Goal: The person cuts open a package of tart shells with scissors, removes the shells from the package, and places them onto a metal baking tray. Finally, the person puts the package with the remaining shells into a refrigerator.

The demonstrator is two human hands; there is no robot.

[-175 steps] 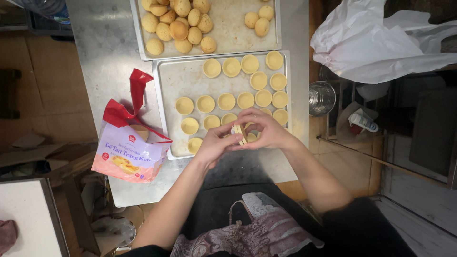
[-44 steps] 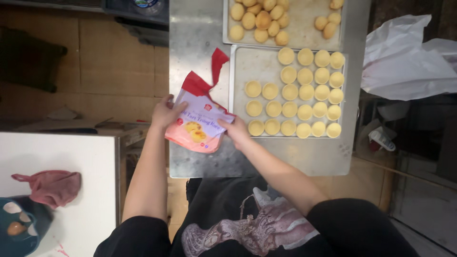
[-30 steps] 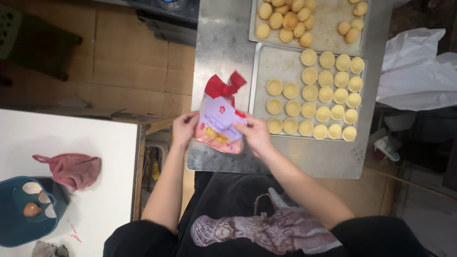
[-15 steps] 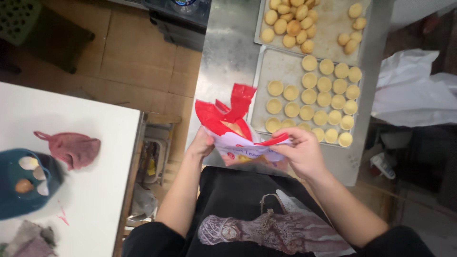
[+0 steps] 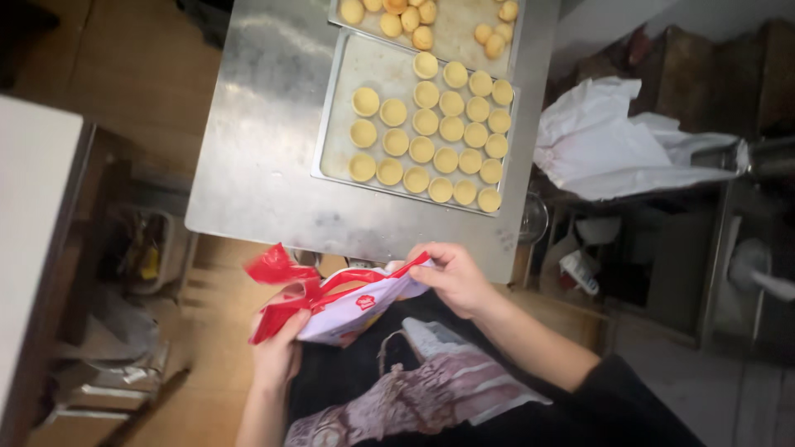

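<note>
I hold a pale lilac plastic bag with red handles (image 5: 348, 302) in front of my body, just below the metal table's near edge. My left hand (image 5: 277, 352) grips its lower left corner from beneath. My right hand (image 5: 451, 277) grips the bag's upper right edge by a red handle. On the steel table (image 5: 257, 157) lies a metal baking tray (image 5: 335, 153) with rows of small round yellow tart shells (image 5: 439, 128). A second tray (image 5: 451, 37) with golden round pastries sits behind it.
A crumpled white plastic bag (image 5: 613, 145) lies to the right of the table. A white tabletop edge (image 5: 33, 240) is at the far left. Cluttered shelves and floor items sit below left; steps and a sink-like metal fixture are at the right.
The bag has been lifted off the table and drawn toward my body, both hands still on it. The view has swung right, so the white table with knitted items has left the frame.
</note>
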